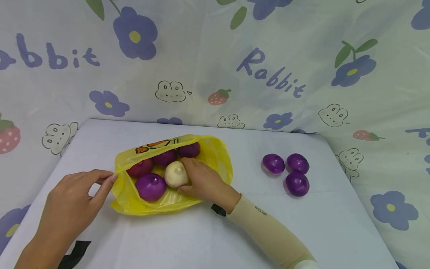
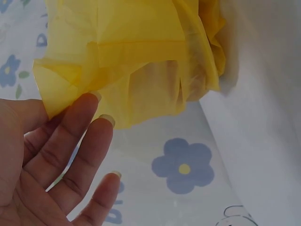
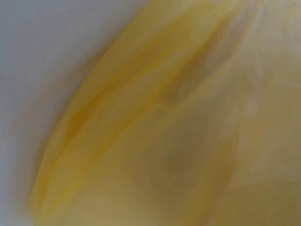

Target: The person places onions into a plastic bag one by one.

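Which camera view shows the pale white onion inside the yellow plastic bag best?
The head view shows it best: the pale white onion lies in the open yellow plastic bag, gripped by the right hand. The left wrist view shows only the bag's outside and the left hand. The right wrist view is blurred yellow plastic, no onion.

A bag lies open on the left half of the counter, with a printed cloth hanging behind it. Inside the bag sit five onions, two toward the front and three behind them. The right hand reaches into the bag from the right and grips the front right onion. The left hand, left of the bag, holds its rim. Well apart to the right, three more onions lie clustered on the counter, touching one another.
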The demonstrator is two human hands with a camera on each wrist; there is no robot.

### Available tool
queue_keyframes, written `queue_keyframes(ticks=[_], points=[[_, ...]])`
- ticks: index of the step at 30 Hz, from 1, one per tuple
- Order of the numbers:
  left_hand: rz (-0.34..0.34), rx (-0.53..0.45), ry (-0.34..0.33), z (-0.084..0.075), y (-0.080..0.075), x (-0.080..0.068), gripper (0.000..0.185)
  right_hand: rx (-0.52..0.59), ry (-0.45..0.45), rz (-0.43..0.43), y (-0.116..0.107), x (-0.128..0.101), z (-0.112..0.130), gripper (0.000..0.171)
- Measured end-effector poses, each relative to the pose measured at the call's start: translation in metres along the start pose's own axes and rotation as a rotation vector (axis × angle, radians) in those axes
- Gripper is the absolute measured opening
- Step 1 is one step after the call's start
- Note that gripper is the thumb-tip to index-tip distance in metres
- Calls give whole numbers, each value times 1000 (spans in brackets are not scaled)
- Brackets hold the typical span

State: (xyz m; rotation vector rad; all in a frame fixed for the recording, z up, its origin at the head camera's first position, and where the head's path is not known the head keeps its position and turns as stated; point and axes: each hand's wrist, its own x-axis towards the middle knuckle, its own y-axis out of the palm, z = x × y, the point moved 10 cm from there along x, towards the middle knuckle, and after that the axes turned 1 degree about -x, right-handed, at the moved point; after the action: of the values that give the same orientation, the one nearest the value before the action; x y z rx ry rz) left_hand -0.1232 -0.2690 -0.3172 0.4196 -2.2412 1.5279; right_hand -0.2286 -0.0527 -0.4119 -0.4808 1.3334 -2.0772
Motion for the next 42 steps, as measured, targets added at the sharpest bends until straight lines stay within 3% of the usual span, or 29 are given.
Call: queue_keyframes(ticks=[21, 29, 42], points=[[12, -3, -9, 2, 1, 0, 25, -65, 39, -6, 0, 3, -3, 76], [20, -7, -17, 3, 3, 0, 25, -88, 76, 27, 1, 3, -5, 89], [6, -7, -4, 1, -1, 1, 26, -39, 79, 35, -3, -5, -3, 78]])
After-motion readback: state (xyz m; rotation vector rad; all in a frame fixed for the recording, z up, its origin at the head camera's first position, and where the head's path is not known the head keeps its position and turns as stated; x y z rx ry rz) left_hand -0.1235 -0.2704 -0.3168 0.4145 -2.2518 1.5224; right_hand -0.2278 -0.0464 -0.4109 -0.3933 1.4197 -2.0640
